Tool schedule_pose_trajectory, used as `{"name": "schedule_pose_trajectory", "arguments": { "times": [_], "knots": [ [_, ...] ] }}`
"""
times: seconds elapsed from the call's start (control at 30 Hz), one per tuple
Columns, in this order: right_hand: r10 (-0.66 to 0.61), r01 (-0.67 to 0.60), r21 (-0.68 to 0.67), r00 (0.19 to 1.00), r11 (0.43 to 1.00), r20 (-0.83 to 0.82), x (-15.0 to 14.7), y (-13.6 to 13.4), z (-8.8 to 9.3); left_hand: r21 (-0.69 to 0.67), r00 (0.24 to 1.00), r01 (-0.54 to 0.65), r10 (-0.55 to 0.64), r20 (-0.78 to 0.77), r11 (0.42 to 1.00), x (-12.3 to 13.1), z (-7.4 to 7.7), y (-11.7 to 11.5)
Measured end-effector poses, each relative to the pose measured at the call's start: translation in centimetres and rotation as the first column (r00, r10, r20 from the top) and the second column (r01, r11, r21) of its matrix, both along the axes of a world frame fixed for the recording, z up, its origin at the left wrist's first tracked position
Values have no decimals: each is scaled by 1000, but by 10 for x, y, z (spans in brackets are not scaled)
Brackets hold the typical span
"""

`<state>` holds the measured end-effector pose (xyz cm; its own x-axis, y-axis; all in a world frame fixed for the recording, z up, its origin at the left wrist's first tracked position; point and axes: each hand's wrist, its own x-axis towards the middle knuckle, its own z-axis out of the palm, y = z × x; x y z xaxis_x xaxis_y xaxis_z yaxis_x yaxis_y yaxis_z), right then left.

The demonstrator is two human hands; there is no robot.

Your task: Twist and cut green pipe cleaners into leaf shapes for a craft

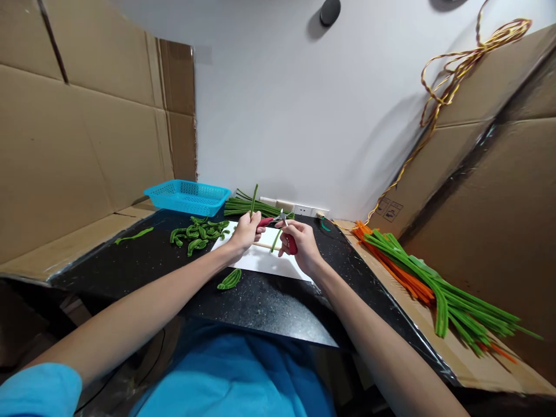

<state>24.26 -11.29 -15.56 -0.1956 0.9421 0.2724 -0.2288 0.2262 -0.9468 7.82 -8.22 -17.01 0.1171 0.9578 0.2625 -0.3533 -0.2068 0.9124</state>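
Note:
My left hand (pixel 246 233) is closed around a green pipe cleaner (pixel 254 200) whose end sticks up above the fingers. My right hand (pixel 303 242) grips red-handled pliers (pixel 291 244). Their metal jaws are raised between the hands, and one red handle reaches across to my left fingers. Whether the left fingers also hold that handle, I cannot tell. Below the jaws a short green piece (pixel 275 241) shows by the right fingers. Under both hands lies a white sheet (pixel 260 263) with a thin wooden stick (pixel 266 246) on it.
Bent green pieces (pixel 197 233) are heaped left of the sheet; a looped green bundle (pixel 230 280) lies nearer. Behind are a blue basket (pixel 186 197) and long green pipe cleaners (pixel 243 205). Green (pixel 460 301) and orange pipe cleaners (pixel 403 278) lie right. Cardboard walls (pixel 87 116) flank the black table (pixel 269 307).

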Motion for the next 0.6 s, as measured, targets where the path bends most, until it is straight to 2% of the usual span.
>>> {"name": "schedule_pose_trajectory", "arguments": {
  "times": [0.17, 0.3, 0.43, 0.6],
  "knots": [
    [4, -6, -67, 1000, 998, -25, -1, 0, 3, -63, 999, 41, -42, -19, 997, -7, -1, 4],
    [-18, 14, -82, 998, 997, -53, 0, 1, 2, -57, 995, 87, -89, -42, 995, -10, 2, 3],
    [-29, 20, -122, 997, 992, -75, 7, 1, 5, -9, 986, 151, -151, -71, 989, -9, 5, -2],
    [46, -54, -185, 998, 981, -48, 13, -3, 11, 125, 972, 216, -200, -125, 968, -5, 3, -8]
  ]
}}
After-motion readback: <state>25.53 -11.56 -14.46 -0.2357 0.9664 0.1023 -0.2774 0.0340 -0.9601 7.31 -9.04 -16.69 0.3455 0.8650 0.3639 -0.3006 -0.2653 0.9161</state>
